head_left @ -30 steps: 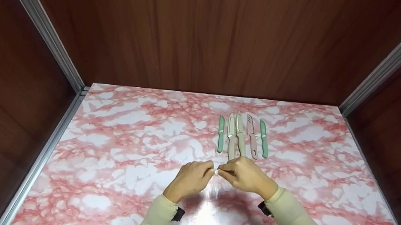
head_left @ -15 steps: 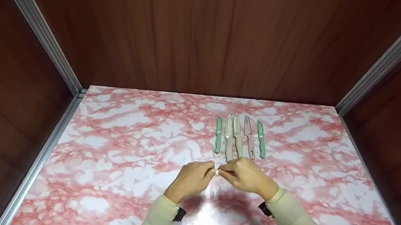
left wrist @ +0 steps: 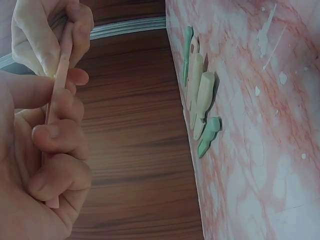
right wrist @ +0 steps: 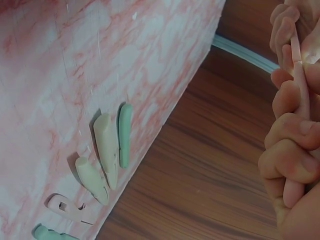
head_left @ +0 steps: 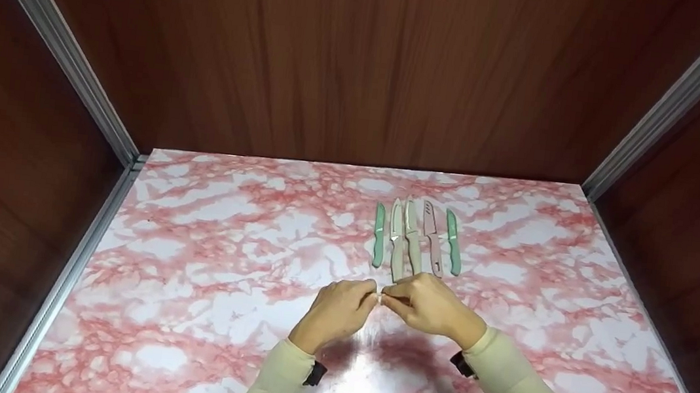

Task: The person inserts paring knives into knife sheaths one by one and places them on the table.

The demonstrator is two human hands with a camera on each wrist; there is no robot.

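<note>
Both hands meet above the table, near its middle. My left hand point(head_left: 337, 310) curls its fingers round one end of a slim pink knife point(left wrist: 61, 75), on its thinner, blade-side part. The other, thicker handle end lies in the curled fingers of my right hand point(head_left: 433, 305). A joint between the two pink parts shows between the hands in the right wrist view; fingers hide most of the knife, and no bare blade can be made out. Just beyond the right hand lie two beige knives point(head_left: 414, 240), their handle ends close to its knuckles.
A green knife point(head_left: 379, 236) lies left of the beige pair. To their right are a pink knife point(head_left: 433, 240) and another green knife point(head_left: 453, 242). The red-and-white marbled table point(head_left: 217, 260) ends at a brown wood-grain back panel point(head_left: 365, 66).
The head view has shifted slightly, so the row of knives appears a little further left. Both hands keep almost the same place and grip.
</note>
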